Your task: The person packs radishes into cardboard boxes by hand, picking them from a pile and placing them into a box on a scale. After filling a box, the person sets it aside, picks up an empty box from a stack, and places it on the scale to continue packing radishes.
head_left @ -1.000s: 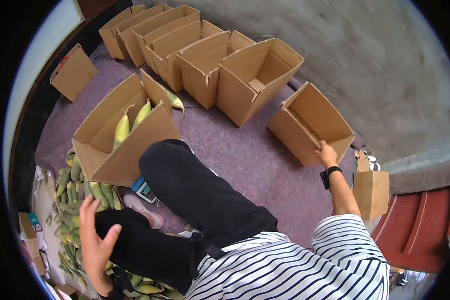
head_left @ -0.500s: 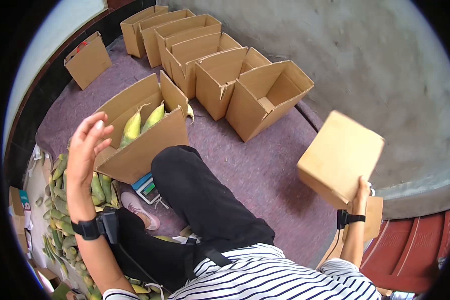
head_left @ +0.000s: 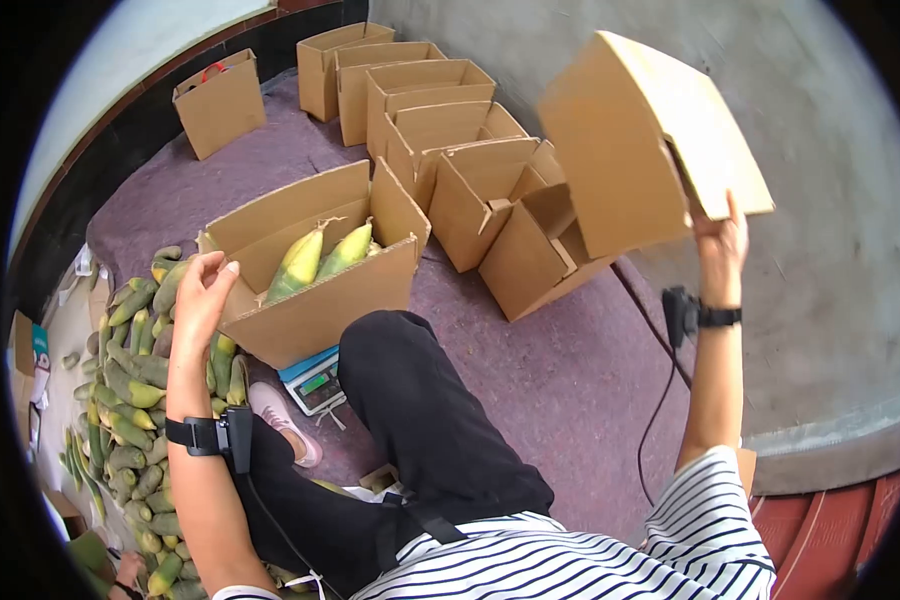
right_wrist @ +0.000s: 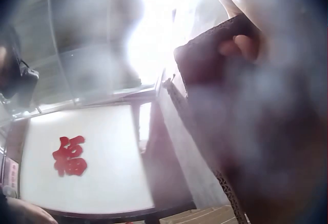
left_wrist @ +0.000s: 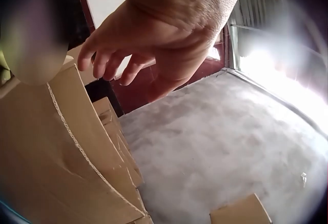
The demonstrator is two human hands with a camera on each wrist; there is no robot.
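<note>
Right hand (head_left: 718,235) pinches flap edge of raised box (head_left: 620,150), held high and tilted above box row (head_left: 440,120). Left hand (head_left: 202,295) slack, grips nothing, at rim of corn box (head_left: 320,305). Risk, as judged: thin one-hand grip; flap may fold, box drops, knocks row.

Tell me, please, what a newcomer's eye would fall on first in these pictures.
The raised cardboard box stands out most, held high at upper right by the right hand gripping its flap. Next comes the open box with yellow-green corn ears in it, centre left, with the left hand at its near corner. A heap of corn lies at far left.
</note>
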